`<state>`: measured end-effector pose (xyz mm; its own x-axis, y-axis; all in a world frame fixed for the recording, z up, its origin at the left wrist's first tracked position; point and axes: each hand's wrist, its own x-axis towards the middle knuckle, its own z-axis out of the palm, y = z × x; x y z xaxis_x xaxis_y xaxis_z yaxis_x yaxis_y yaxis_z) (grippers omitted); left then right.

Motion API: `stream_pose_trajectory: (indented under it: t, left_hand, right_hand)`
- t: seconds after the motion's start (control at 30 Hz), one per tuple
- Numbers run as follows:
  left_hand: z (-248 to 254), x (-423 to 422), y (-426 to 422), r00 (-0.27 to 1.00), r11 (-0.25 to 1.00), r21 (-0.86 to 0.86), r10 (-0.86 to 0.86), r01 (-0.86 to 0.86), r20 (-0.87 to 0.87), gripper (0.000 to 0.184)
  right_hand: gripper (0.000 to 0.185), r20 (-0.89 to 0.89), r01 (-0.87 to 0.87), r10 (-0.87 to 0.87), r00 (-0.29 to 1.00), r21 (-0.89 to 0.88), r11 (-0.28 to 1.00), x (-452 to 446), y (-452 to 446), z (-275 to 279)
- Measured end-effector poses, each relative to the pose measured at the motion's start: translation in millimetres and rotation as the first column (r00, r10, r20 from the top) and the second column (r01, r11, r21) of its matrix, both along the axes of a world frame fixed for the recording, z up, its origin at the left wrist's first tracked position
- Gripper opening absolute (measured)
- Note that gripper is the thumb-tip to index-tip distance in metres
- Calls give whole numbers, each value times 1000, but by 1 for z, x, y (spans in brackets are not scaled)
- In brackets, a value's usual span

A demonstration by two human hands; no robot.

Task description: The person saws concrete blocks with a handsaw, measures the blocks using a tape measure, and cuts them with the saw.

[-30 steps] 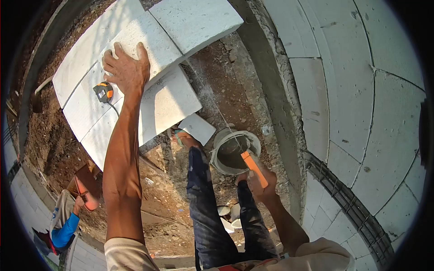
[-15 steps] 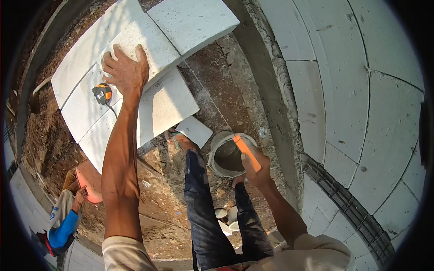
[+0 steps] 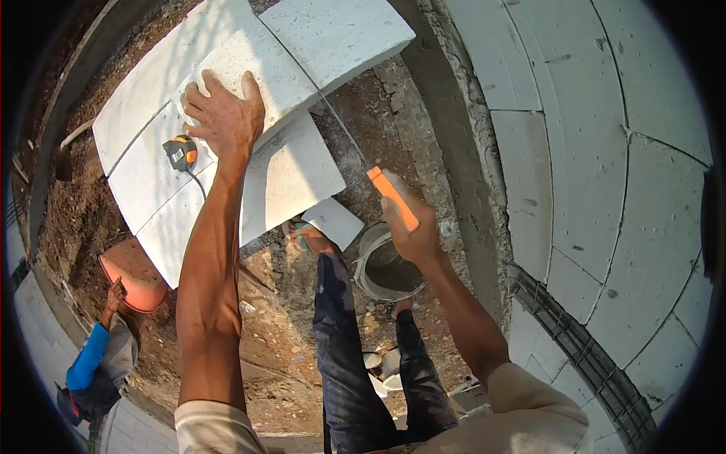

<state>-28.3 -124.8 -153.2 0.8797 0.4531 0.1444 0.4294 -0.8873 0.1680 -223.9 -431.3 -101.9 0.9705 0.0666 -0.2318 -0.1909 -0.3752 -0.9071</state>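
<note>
My left hand (image 3: 225,115) lies with spread fingers on top of a white block (image 3: 261,64). Wrapped round the orange handle (image 3: 393,198) of a saw is my right hand (image 3: 414,227). The thin saw blade (image 3: 340,121) runs up and left from the handle, along the line between the block under my left hand and the white block (image 3: 340,34) to its right. A black and orange tape measure (image 3: 181,153) rests on the blocks just below my left hand.
A bucket (image 3: 387,265) of grey mix stands near my feet, beside a small white slab (image 3: 333,222). At the lower left another person (image 3: 98,363) touches a reddish tub (image 3: 134,274). A block wall (image 3: 582,166) and steel bars (image 3: 578,344) are on the right.
My right hand and the saw handle have moved up and left, toward the blocks. My left hand stays on the block. The other person's reddish tub has shifted and tilted.
</note>
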Motion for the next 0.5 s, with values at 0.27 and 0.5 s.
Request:
stream_pose_trajectory:
  t: [0.27, 0.5]
  left_hand:
    - [0, 3, -2, 1000, 999, -35, 19, -19, 3, 85]
    - [8, 2, -4, 999, 999, -30, 9, -11, -35, 86]
  right_hand:
    - [49, 11, 31, -31, 999, 5, 1000, -102, -56, 25]
    - [46, -261, -77, 70, 963, -16, 997, 84, 29, 32]
